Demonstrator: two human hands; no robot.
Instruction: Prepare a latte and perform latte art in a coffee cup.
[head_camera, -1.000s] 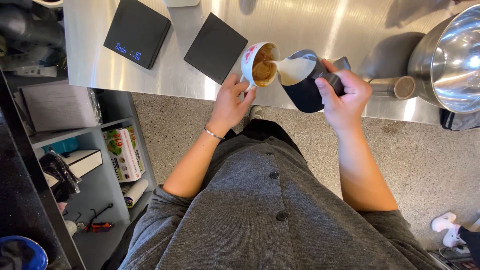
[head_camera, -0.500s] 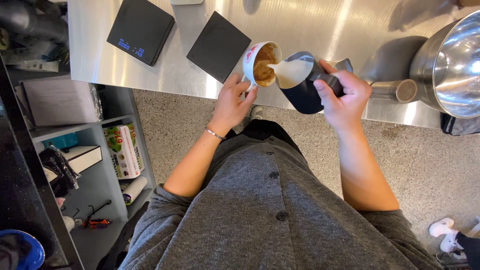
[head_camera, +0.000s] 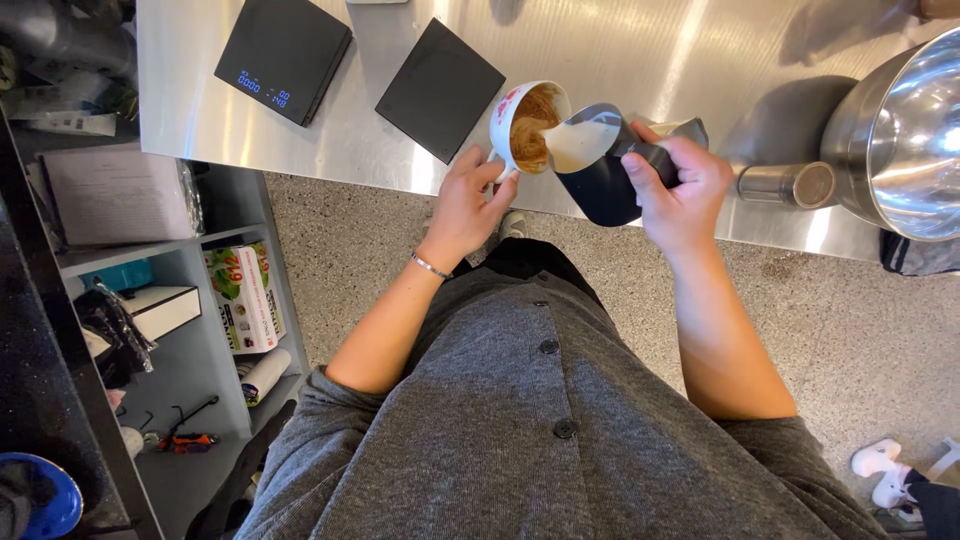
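Observation:
My left hand (head_camera: 465, 205) holds a white cup (head_camera: 525, 125) tilted toward the right, with brown coffee inside. A dark blue milk pitcher (head_camera: 600, 165) is gripped by its handle in my right hand (head_camera: 680, 185). The pitcher is tipped so its spout rests over the cup's rim, and white foamed milk shows at its mouth. Both are held just above the front edge of a stainless steel counter (head_camera: 640, 50).
Two black flat scales (head_camera: 283, 58) (head_camera: 440, 88) lie on the counter, the left one lit. A large steel bowl (head_camera: 900, 140) and a small metal cylinder (head_camera: 790, 185) are at right. Shelves (head_camera: 150, 290) with boxes stand at left. Someone's white shoe (head_camera: 880, 475) is at bottom right.
The pitcher has tipped further and its spout has moved closer over the cup. Both hands stay in nearly the same place.

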